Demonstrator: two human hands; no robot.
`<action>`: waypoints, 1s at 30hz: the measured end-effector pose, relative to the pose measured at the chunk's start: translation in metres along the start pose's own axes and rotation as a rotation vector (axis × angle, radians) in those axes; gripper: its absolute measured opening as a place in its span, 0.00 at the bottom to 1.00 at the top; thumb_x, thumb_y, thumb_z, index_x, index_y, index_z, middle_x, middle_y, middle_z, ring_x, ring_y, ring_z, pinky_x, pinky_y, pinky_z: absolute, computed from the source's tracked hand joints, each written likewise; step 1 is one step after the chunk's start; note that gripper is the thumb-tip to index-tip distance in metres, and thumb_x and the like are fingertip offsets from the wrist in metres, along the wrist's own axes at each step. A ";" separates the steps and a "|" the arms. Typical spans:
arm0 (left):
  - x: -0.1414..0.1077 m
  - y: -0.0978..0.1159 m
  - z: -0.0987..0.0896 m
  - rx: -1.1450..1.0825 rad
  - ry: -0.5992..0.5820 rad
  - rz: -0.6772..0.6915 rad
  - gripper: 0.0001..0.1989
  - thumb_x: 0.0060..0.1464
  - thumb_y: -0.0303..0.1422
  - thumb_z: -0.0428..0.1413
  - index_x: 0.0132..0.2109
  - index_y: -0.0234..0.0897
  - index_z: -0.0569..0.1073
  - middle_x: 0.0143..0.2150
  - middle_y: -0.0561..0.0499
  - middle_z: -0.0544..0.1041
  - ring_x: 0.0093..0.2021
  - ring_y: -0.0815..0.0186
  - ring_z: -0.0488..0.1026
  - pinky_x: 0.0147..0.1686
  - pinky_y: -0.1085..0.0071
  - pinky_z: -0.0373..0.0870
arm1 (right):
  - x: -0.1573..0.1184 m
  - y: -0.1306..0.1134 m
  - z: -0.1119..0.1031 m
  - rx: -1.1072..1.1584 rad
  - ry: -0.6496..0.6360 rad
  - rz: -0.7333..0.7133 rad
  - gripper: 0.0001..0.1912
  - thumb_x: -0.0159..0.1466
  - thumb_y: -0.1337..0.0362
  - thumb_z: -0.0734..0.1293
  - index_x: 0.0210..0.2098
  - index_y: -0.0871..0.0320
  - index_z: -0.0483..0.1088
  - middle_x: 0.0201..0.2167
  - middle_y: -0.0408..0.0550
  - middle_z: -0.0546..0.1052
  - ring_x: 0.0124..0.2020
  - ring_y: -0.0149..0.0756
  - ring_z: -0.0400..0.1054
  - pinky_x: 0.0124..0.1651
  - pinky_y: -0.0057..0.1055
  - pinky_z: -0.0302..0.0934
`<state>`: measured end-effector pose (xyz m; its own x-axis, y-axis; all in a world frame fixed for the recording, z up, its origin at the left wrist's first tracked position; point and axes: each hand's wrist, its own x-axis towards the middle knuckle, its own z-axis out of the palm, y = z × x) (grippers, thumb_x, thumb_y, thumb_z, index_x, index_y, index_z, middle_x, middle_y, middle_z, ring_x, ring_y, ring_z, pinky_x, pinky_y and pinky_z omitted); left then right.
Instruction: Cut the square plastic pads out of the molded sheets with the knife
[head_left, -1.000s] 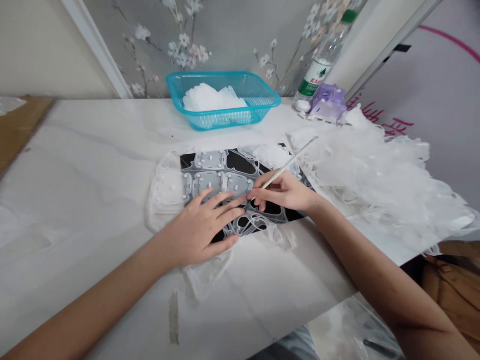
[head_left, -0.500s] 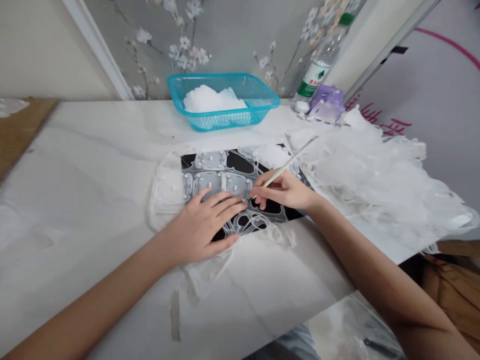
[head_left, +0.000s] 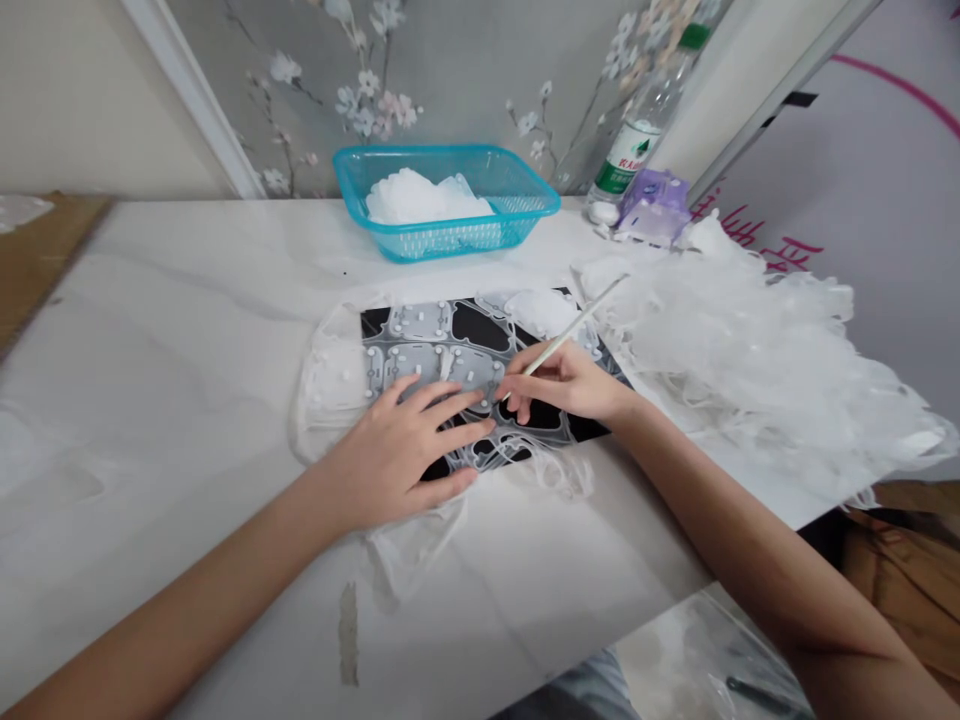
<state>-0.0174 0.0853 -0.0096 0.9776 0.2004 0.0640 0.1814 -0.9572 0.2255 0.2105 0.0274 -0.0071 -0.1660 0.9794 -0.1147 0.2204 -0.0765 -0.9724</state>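
A translucent moulded sheet (head_left: 420, 368) with rounded panels and small raised knobs lies over a black mat (head_left: 480, 324) on the table. My left hand (head_left: 412, 445) rests flat on the sheet's near part, fingers spread. Pinched in my right hand (head_left: 562, 378) is a thin pale stick (head_left: 577, 320), tilted, its upper end pointing up and right. Its lower tip is down at the sheet beside my left fingertips; my fingers partly hide that spot. Loose clear strips (head_left: 551, 465) curl at the sheet's near edge.
A blue plastic basket (head_left: 450, 235) holding white translucent pieces (head_left: 424, 197) stands at the back. A large heap of clear scraps (head_left: 765, 350) covers the right side. Behind it are a water bottle (head_left: 630, 150) and a purple packet (head_left: 654, 205). Brown cardboard (head_left: 52, 250) lies far left.
The right hand and stick have shifted slightly left and down along the sheet. My left fingers have moved a little, still spread on it.
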 end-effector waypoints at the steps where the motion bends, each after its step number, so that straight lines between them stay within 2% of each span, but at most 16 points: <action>1: 0.000 0.000 0.000 0.001 0.001 0.000 0.21 0.61 0.43 0.44 0.59 0.51 0.64 0.64 0.52 0.62 0.63 0.54 0.55 0.59 0.49 0.48 | 0.000 0.000 0.000 0.002 -0.006 0.001 0.14 0.56 0.55 0.69 0.27 0.63 0.72 0.20 0.44 0.74 0.19 0.28 0.70 0.23 0.23 0.64; 10: 0.000 0.000 0.001 -0.001 0.012 0.006 0.19 0.61 0.43 0.44 0.57 0.51 0.65 0.63 0.51 0.63 0.63 0.54 0.55 0.58 0.49 0.49 | -0.002 -0.003 0.003 -0.031 -0.047 0.002 0.15 0.57 0.54 0.67 0.28 0.62 0.72 0.21 0.45 0.75 0.20 0.29 0.70 0.25 0.25 0.66; 12: 0.000 0.000 0.001 -0.016 0.011 -0.005 0.20 0.61 0.44 0.44 0.57 0.51 0.65 0.63 0.52 0.63 0.63 0.54 0.55 0.58 0.49 0.49 | -0.003 -0.007 0.002 -0.064 -0.012 -0.001 0.16 0.56 0.53 0.68 0.27 0.62 0.72 0.21 0.45 0.74 0.20 0.29 0.70 0.24 0.25 0.65; 15: -0.001 -0.001 0.002 -0.045 -0.003 -0.025 0.21 0.60 0.44 0.44 0.59 0.50 0.63 0.65 0.52 0.61 0.63 0.54 0.55 0.59 0.50 0.48 | -0.005 -0.014 -0.005 -0.132 0.180 -0.062 0.14 0.56 0.53 0.68 0.26 0.60 0.71 0.21 0.45 0.73 0.19 0.29 0.68 0.24 0.26 0.63; 18: -0.001 -0.002 0.002 -0.071 -0.009 -0.025 0.23 0.61 0.43 0.45 0.61 0.49 0.60 0.65 0.52 0.59 0.64 0.55 0.54 0.60 0.51 0.47 | -0.006 -0.016 -0.018 -0.233 0.504 -0.163 0.11 0.59 0.56 0.65 0.28 0.58 0.70 0.20 0.43 0.71 0.19 0.28 0.66 0.25 0.27 0.61; 20: -0.002 -0.001 0.002 -0.083 0.012 -0.019 0.23 0.61 0.42 0.45 0.62 0.48 0.60 0.65 0.52 0.60 0.64 0.56 0.55 0.60 0.53 0.47 | -0.007 -0.015 -0.025 -0.383 0.686 -0.208 0.09 0.59 0.57 0.65 0.31 0.57 0.70 0.20 0.42 0.70 0.18 0.28 0.63 0.24 0.28 0.59; 22: -0.003 0.000 0.002 -0.083 0.066 -0.022 0.23 0.60 0.41 0.46 0.61 0.46 0.60 0.64 0.51 0.62 0.63 0.57 0.57 0.60 0.55 0.49 | -0.007 -0.011 -0.028 -0.535 0.771 -0.226 0.09 0.60 0.57 0.64 0.35 0.56 0.69 0.21 0.42 0.70 0.19 0.29 0.62 0.24 0.28 0.58; 24: -0.004 0.001 0.000 -0.077 0.162 -0.055 0.21 0.60 0.39 0.46 0.59 0.42 0.63 0.62 0.49 0.65 0.62 0.59 0.59 0.60 0.57 0.51 | -0.006 -0.007 -0.025 -0.558 0.747 -0.215 0.11 0.64 0.56 0.60 0.40 0.55 0.68 0.22 0.42 0.71 0.19 0.29 0.63 0.26 0.28 0.59; 26: -0.005 0.001 -0.002 -0.067 0.303 -0.144 0.17 0.60 0.37 0.47 0.55 0.39 0.66 0.57 0.47 0.70 0.60 0.60 0.62 0.58 0.59 0.54 | -0.004 -0.002 -0.017 -0.488 0.650 -0.192 0.14 0.67 0.56 0.54 0.44 0.54 0.66 0.24 0.43 0.73 0.22 0.31 0.67 0.30 0.29 0.62; 28: -0.006 -0.002 -0.003 -0.052 0.430 -0.293 0.14 0.59 0.34 0.47 0.50 0.37 0.67 0.52 0.47 0.73 0.57 0.60 0.64 0.57 0.60 0.56 | 0.000 0.002 -0.004 -0.513 0.534 -0.225 0.16 0.68 0.57 0.52 0.43 0.55 0.66 0.30 0.47 0.76 0.32 0.35 0.71 0.38 0.33 0.65; 30: -0.007 -0.008 -0.001 -0.031 0.503 -0.504 0.13 0.59 0.34 0.47 0.49 0.37 0.67 0.52 0.45 0.73 0.57 0.57 0.65 0.56 0.56 0.56 | 0.003 0.005 0.011 -0.659 0.383 -0.324 0.14 0.66 0.58 0.56 0.43 0.57 0.69 0.43 0.53 0.76 0.44 0.40 0.69 0.48 0.39 0.63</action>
<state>-0.0253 0.0917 -0.0107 0.6063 0.6963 0.3841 0.5882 -0.7177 0.3727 0.2002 0.0279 -0.0144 -0.0052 0.9389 0.3441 0.7560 0.2289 -0.6132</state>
